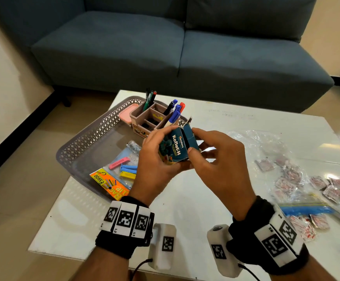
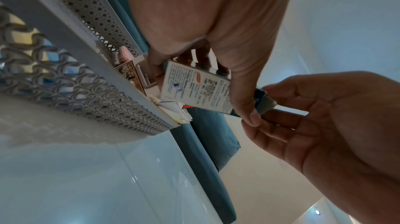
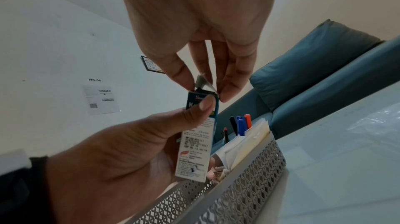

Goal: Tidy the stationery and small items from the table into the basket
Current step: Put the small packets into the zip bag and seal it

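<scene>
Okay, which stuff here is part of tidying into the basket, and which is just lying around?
Part of the job:
Koflet-H box, gripped by left hand, flap pinched by right hand
grey basket
loose sachets
zip bag

Lying about:
blue sofa

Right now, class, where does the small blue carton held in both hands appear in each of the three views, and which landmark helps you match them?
Head view: blue carton at centre, between left hand and right hand.
Left wrist view: blue carton at centre, white printed side showing.
Right wrist view: blue carton at centre, upright.
Shared landmark: the grey lattice basket.
</scene>
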